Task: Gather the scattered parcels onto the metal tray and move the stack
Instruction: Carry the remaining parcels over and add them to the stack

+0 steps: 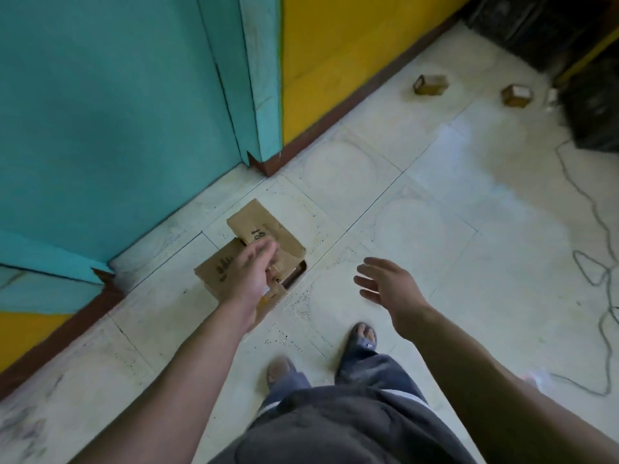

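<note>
Small parcels (431,85) lie on the floor (435,212) well beyond the open cardboard box (214,269) (no metal tray plainly shows). Over the box the left hand (249,279) hovers, fingers outstretched, gripping nothing. Just beside the box the right hand (385,283) is spread empty. Gathering seems in hand; next, reaching those parcels calls for walking over.

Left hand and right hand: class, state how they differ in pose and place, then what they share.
The left hand reaches over the cardboard boxes, fingers blurred; the right hand hangs over bare floor. The right hand's fingers are spread; the left's lie together. Both are bare, extended forward.
</note>
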`<state>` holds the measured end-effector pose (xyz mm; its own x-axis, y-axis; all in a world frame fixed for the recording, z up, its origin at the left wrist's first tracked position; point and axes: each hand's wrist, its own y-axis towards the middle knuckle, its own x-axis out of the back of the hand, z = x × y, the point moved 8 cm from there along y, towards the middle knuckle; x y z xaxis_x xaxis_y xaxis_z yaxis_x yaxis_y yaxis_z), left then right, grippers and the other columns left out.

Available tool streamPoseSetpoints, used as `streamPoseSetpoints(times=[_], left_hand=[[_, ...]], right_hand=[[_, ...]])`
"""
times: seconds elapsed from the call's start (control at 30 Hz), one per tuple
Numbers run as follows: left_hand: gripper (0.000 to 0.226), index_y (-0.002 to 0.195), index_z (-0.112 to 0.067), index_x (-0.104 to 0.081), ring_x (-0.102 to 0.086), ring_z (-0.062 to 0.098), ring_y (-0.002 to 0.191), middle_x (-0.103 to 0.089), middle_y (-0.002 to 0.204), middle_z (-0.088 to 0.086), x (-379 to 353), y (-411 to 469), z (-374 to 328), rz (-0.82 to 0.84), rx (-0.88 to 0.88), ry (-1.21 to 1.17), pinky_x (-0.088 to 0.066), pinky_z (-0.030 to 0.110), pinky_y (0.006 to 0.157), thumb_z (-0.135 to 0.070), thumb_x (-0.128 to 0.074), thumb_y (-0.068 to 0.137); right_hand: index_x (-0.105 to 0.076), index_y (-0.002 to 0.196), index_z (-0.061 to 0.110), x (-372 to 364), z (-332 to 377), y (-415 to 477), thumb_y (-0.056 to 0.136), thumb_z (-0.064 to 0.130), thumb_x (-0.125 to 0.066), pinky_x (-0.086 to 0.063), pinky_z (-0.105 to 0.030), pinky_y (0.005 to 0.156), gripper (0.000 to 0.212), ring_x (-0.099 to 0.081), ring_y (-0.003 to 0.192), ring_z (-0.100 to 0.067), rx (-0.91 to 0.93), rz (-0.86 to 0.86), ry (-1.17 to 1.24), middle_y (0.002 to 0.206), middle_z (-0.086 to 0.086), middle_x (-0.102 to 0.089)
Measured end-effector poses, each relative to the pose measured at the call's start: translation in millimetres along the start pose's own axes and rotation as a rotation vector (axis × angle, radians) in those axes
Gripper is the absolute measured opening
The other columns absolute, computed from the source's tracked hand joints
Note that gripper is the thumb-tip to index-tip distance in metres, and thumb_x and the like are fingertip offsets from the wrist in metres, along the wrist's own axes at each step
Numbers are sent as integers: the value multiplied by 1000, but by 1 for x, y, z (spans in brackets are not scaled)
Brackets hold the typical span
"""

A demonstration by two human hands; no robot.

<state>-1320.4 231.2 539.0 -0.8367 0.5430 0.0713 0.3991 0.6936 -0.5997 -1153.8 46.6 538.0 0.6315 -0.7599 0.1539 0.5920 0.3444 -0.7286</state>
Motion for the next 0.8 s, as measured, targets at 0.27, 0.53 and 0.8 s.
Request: streamPoseSetpoints(times=[0.27,0.53,0.8], left_hand=[[23,119,-23,-59,-63,8,108,-67,115,-6,-150,-23,-87,254,-127,80,-49,31,95,-31,-56,97],[20,113,-25,-62,-64,9,106,-68,114,-5,-319,-39,-136,366,-216,145,-49,31,94,-33,-57,96],[26,121,-20,-60,-63,10,107,-67,116,-2,-443,-31,-163,425,-224,204,-49,30,95,-30,-55,97]], right_hand=[[-55,131,8,120,44,-11,96,17,-59,-54,-34,89,37,-66,105,-20,96,-61,150,117,-6,-67],[-57,130,11,280,78,6,97,19,-58,-53,-32,89,34,-66,104,-16,185,-140,198,116,-3,-67],[-57,130,8,383,113,56,96,17,-59,-52,-31,86,35,-66,103,-18,201,-177,278,116,-5,-66]])
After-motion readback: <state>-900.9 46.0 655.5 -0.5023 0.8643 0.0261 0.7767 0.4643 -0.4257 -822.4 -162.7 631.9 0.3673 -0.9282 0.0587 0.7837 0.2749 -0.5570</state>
